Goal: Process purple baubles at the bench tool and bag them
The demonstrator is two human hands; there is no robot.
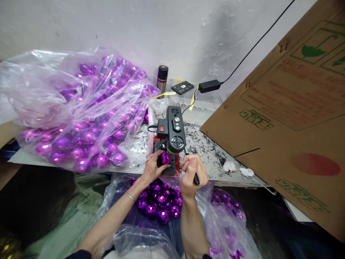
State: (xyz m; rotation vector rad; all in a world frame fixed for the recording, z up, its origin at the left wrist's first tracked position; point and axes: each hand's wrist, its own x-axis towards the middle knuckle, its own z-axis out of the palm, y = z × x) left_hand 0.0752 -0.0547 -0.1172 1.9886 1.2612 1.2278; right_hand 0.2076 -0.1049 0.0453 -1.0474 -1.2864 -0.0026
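Note:
My left hand (154, 167) holds a shiny purple bauble (166, 157) between thumb and fingers, under the head of a small black machine (176, 124) with round vents and buttons. The bauble sits over the machine's dark base plate (169, 170), which has a red surface around it. My right hand (193, 173) is wrapped round the machine's black lever handle (196, 180), at the right of its head. Below the table edge, faceted purple baubles (161, 201) lie in an open plastic bag between my forearms.
A large clear bag of purple baubles (88, 138) covers the table's left. A cardboard box (283, 126) leans in from the right. Behind the machine stand a dark bottle (162, 79), a black keypad-like panel (182, 87) and a power adapter (210, 86). Black scraps (205, 147) litter the tabletop.

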